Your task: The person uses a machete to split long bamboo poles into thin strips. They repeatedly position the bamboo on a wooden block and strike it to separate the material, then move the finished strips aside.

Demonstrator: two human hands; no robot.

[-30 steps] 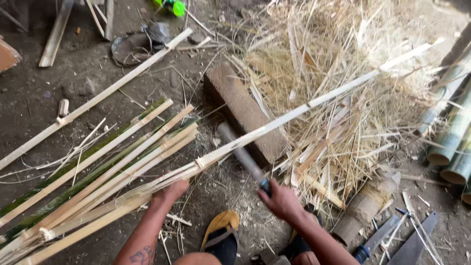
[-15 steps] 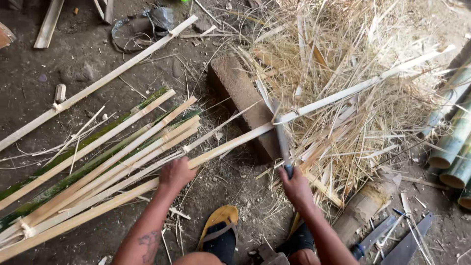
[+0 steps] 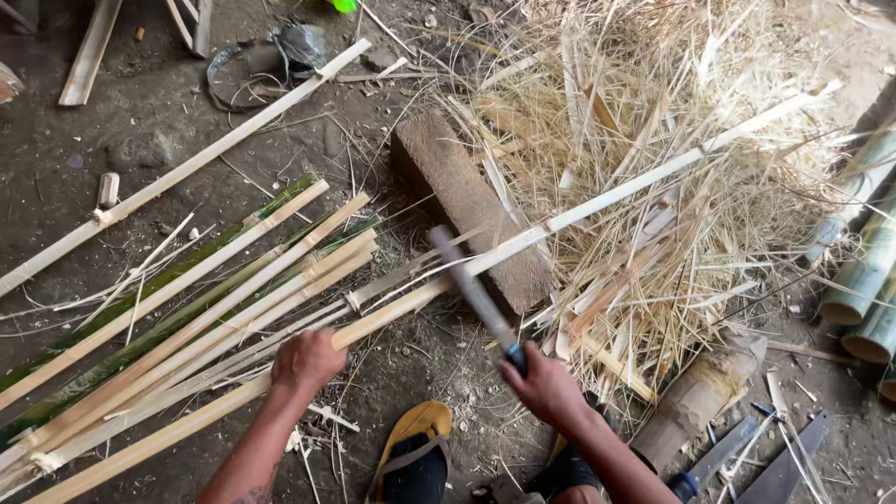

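The head camera looks down at a dirt floor, and I see two bare hands at work near the bottom. My left hand [image 3: 306, 362] is closed tight around a long pale bamboo strip [image 3: 597, 201], pinning the near part of it down. The strip runs from that hand up to the right, across a wooden block [image 3: 462, 201] and over a big heap of dry shavings [image 3: 653, 121]. My right hand [image 3: 546, 387] has its fingers wrapped around the dark handle of a long knife [image 3: 471, 285]. The blade points up and to the left, and its far end sits right by the strip, near the block; the blade is blurry, so I cannot tell if it touches. On the left lies a bunch of split bamboo strips [image 3: 177, 317], some pale and some green, side by side and slanted. One more long strip [image 3: 187, 168] lies apart, higher up. Thick green bamboo poles [image 3: 863, 266] lie at the right edge. A yellow sandal [image 3: 415, 439] is between my arms at the bottom. Two flat dark blades [image 3: 747, 457] rest on the ground at the bottom right, beside a fat bamboo piece [image 3: 700, 397]. I see no boxes, labels or signs.
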